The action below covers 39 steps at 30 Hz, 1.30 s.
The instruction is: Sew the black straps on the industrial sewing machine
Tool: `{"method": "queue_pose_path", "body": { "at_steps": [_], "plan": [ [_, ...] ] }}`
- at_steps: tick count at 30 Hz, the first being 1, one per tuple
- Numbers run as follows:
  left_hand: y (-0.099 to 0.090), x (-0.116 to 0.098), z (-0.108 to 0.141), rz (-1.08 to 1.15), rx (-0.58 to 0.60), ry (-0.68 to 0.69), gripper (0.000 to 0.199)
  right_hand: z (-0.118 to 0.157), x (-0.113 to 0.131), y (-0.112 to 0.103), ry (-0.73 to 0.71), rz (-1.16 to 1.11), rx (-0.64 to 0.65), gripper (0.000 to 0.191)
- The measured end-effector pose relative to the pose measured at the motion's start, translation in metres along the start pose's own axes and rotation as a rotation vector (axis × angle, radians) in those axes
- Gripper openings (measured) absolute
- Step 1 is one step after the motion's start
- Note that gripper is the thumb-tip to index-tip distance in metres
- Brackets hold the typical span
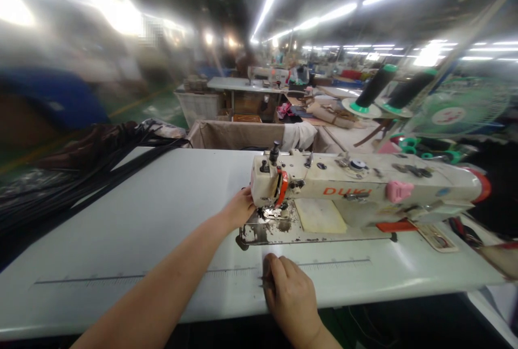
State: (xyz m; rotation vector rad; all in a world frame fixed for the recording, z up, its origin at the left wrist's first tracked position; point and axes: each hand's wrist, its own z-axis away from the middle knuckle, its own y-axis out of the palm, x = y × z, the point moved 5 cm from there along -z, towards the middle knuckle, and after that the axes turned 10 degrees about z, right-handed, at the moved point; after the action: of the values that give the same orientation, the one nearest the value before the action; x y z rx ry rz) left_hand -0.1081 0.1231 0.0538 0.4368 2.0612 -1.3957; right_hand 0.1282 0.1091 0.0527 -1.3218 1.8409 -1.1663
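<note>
A white sewing machine [307,176] with orange trim stands on the pale table [182,192]. My left hand [239,207] reaches to the left side of its head, close to the needle area; the fingertips are partly hidden behind the head. Near the table's front edge, my right hand [289,289] has its fingers curled together beside a dark, flat item [267,279], which seems to be pinched under the thumb side. What that item is cannot be made out. A worn metal plate [279,233] lies under the machine head, and a yellowish pad [321,216] rests on it.
Long black strips [109,176] hang over the table's left side. Behind the table is a fabric-lined bin [234,136]. Black thread cones [374,90] and a green fan [457,111] stand at the right. A printed ruler [133,277] runs along the front of the table.
</note>
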Motion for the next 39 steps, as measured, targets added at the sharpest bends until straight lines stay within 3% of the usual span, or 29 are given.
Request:
{"method": "queue_pose_path", "body": {
  "at_steps": [6,14,24,39],
  "plan": [
    [-0.007,-0.001,-0.007,-0.026,0.037,0.087,0.028,0.001,0.001,0.001,0.011,-0.009,-0.032,0.044],
    [-0.016,0.013,0.008,-0.03,0.02,0.057,0.018,-0.001,0.001,-0.001,-0.014,-0.018,-0.044,0.043],
    [-0.024,0.005,0.025,-0.023,-0.049,-0.087,0.01,0.001,0.002,0.0,-0.019,0.004,-0.047,0.039],
    [-0.012,-0.023,0.051,0.013,-0.044,-0.382,0.012,0.0,0.002,-0.002,-0.004,-0.045,-0.048,0.037]
  ]
}}
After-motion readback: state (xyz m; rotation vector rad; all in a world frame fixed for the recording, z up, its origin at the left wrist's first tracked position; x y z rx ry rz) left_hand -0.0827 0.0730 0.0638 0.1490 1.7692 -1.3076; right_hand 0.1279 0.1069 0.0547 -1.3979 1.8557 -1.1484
